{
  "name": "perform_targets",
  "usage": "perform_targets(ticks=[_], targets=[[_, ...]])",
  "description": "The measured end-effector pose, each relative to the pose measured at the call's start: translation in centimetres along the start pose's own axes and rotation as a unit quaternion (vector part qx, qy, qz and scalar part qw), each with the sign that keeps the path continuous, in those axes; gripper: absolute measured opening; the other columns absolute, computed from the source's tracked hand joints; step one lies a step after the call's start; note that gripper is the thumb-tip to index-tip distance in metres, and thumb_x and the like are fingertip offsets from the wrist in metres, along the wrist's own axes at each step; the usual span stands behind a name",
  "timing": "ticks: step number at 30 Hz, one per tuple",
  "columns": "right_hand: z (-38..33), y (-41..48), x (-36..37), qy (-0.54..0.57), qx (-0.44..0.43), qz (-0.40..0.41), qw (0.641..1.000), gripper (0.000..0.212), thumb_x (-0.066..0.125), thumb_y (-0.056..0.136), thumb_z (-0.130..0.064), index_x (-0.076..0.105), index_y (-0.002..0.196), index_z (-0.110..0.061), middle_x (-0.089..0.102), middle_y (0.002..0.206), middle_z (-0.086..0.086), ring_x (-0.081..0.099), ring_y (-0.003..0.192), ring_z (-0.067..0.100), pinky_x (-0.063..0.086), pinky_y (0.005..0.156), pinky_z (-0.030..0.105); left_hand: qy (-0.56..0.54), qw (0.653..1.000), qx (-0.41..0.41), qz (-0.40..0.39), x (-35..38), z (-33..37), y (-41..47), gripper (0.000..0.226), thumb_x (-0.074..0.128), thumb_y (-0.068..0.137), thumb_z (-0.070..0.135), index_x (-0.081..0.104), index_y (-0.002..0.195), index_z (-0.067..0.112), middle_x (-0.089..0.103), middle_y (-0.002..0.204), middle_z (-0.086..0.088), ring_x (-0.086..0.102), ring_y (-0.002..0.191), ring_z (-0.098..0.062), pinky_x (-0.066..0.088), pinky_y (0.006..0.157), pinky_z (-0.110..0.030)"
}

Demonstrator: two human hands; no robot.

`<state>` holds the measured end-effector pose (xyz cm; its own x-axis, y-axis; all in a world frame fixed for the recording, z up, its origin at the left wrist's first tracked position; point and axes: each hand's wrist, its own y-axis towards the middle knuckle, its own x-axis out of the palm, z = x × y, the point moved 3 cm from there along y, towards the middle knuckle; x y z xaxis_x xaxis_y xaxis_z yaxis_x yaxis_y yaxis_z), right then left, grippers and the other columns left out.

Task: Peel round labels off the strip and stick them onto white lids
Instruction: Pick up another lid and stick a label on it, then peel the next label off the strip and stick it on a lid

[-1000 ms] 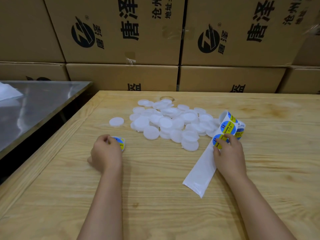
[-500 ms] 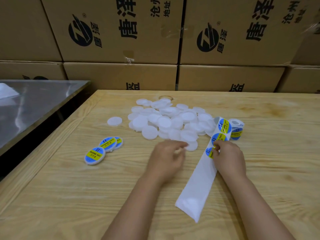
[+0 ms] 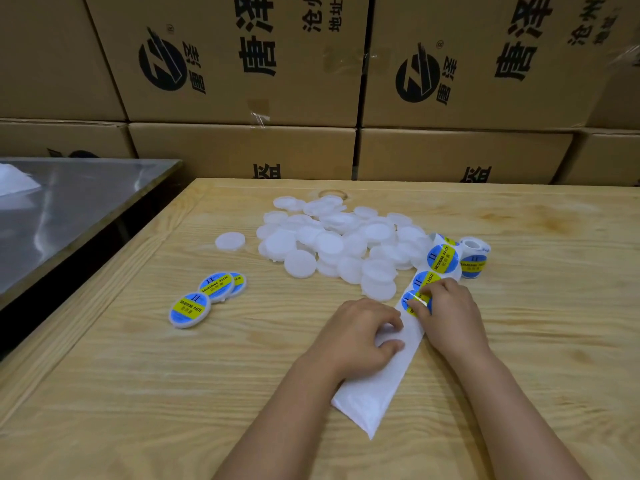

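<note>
- Stacked cardboard boxes (image 3: 242, 64) with black printing run across the whole back, behind everything.
- Far left: a steel table (image 3: 69, 209) stands beside your wooden bench (image 3: 138, 393), with a dark gap between them.
- Left part of the bench: three finished lids (image 3: 189, 309) lie flat, each with a blue and yellow round label on top. The two farther ones overlap, and the nearest touches the middle one.
- Beyond them, one bare white lid (image 3: 229, 242) lies alone, just left of the heap.
- Centre, toward the back: a loose heap of white lids (image 3: 332, 237), many overlapping.
- In front of the heap, your left grip (image 3: 356, 336) lies on the white strip (image 3: 374, 396), with fingers and thumb curled down and holding the paper.
- The strip runs diagonally from near you, up and to the right. Its near half is bare backing.
- Just right of your left grip, your right grip (image 3: 450, 317) pinches the nearest round label (image 3: 410, 308) on the strip between thumb and fingertips.
- Two more labels (image 3: 442, 258) sit farther along the strip.
- Right of the heap, the strip ends at a small roll (image 3: 472, 258) standing on end.
</note>
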<state>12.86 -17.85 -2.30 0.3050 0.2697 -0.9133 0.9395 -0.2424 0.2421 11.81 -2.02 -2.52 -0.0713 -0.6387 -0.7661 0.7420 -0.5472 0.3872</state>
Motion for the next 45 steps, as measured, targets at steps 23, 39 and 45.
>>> perform_targets(ticks=[23, 39, 45], targets=[[-1.0, -0.4, -1.9, 0.054, 0.012, 0.055, 0.997, 0.012, 0.054, 0.080, -0.008, 0.065, 0.083, -0.011, 0.067, 0.085, 0.011, 0.056, 0.087, 0.033, 0.040, 0.064, 0.034, -0.006, 1.000, -0.019, -0.012, -0.1, 0.0, 0.1, 0.024, 0.067, 0.081, 0.024, 0.068, 0.104, 0.015, 0.066, 0.116, 0.006, 0.056, 0.105, -0.014, 0.042, 0.092, -0.030], [-1.0, -0.8, -3.6, 0.456, 0.166, -0.048, 0.873, 0.022, 0.056, 0.057, -0.028, 0.047, 0.058, -0.008, 0.037, 0.060, 0.002, 0.032, 0.064, 0.018, 0.021, 0.060, 0.031, 0.138, 0.989, -0.051, 0.005, 0.5, -1.2, 0.6, 0.043, 0.035, 0.099, 0.024, 0.038, 0.142, 0.021, 0.030, 0.152, 0.008, 0.020, 0.140, -0.012, 0.012, 0.111, -0.030], [-1.4, -0.5, -3.9, 0.565, 0.098, 0.032, 0.818, 0.015, 0.060, 0.082, -0.002, 0.064, 0.068, -0.005, 0.056, 0.080, 0.001, 0.053, 0.072, 0.004, 0.040, 0.066, 0.014, 0.160, 0.981, -0.083, 0.075, -0.5, -1.3, 0.5, 0.029, 0.055, 0.085, 0.021, 0.064, 0.112, 0.013, 0.054, 0.112, -0.006, 0.045, 0.111, -0.028, 0.031, 0.094, -0.034]])
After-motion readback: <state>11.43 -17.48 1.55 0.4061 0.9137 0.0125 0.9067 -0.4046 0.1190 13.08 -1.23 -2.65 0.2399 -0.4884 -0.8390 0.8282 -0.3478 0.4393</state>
